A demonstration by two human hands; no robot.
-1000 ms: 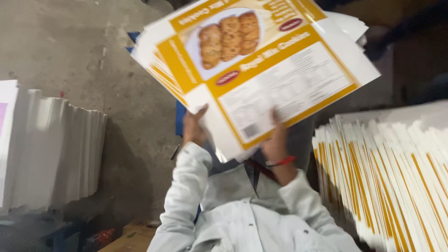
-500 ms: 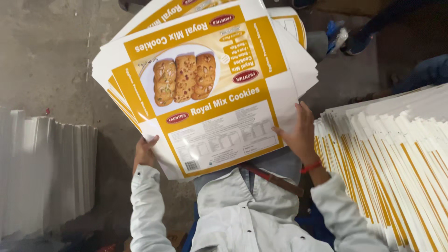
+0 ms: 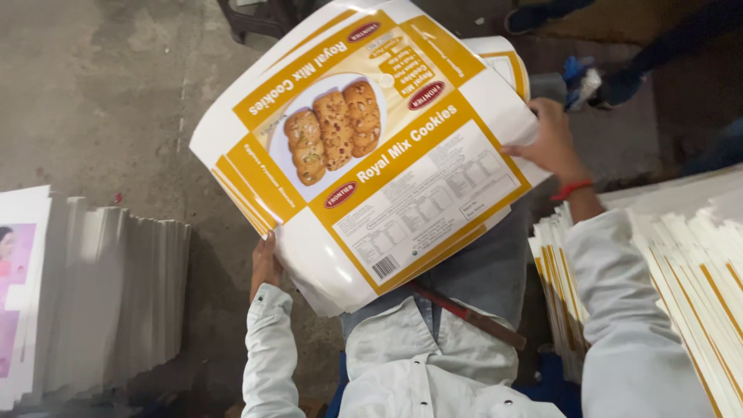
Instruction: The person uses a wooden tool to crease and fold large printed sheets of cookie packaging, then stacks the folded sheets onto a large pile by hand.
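Head view: both hands' fingers clamp the flat carton sheets point(image 3: 371, 147), left hand point(image 3: 265, 267) low, right hand point(image 3: 551, 143) far edge.

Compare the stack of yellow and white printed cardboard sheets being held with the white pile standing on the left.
The held stack of yellow and white printed cardboard sheets faces up, showing a cookie picture; the white pile stands on edge, showing mostly edges. The held stack is thinner and gripped by both hands; the pile sits untouched. Both are flat sheets.

Both white-sleeved arms reached forward, the left hand point(image 3: 265, 265) gripping low and near, the right hand point(image 3: 548, 142) clasping higher, farther out.
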